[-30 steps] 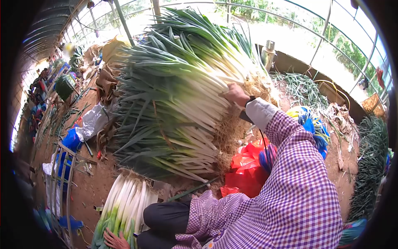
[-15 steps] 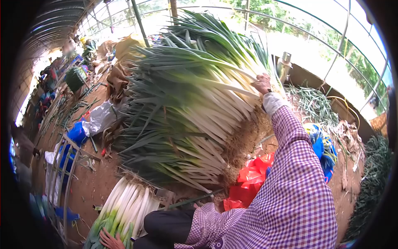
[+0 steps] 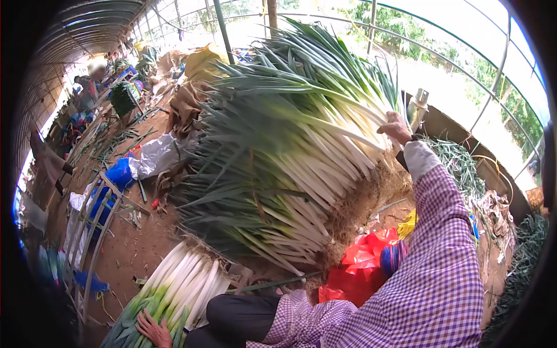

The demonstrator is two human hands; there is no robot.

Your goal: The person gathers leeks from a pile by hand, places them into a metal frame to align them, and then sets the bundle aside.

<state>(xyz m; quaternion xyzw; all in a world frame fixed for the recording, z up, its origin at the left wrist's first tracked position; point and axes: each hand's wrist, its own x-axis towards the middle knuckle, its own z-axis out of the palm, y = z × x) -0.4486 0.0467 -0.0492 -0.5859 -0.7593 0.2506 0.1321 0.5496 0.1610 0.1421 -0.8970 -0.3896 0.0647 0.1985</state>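
A big heap of leeks [image 3: 301, 156] fills the middle, with green leaves to the left and white stalks and roots to the right. At the heap's upper right, my right hand [image 3: 396, 129] is closed at the root end of a leek [image 3: 365, 140]; my fingers partly hide the grip. At the lower left, a smaller row of leeks [image 3: 180, 278] lies beside my knee, roots pointing away from me. My left hand [image 3: 154, 330] rests flat on its green part, fingers spread.
Red plastic [image 3: 360, 264] and a striped ball-like bundle [image 3: 394, 258] lie by my right sleeve. A curved metal frame [image 3: 96, 243] stands at left, near white sheeting [image 3: 156, 155]. Cut leaves [image 3: 458, 165] are piled at right. Another person [image 3: 90, 87] is far back left.
The view has swung left, so the heap sits further right. My right hand has moved slightly outward, and the striped bundle has come into view. My left hand stays on the smaller row.
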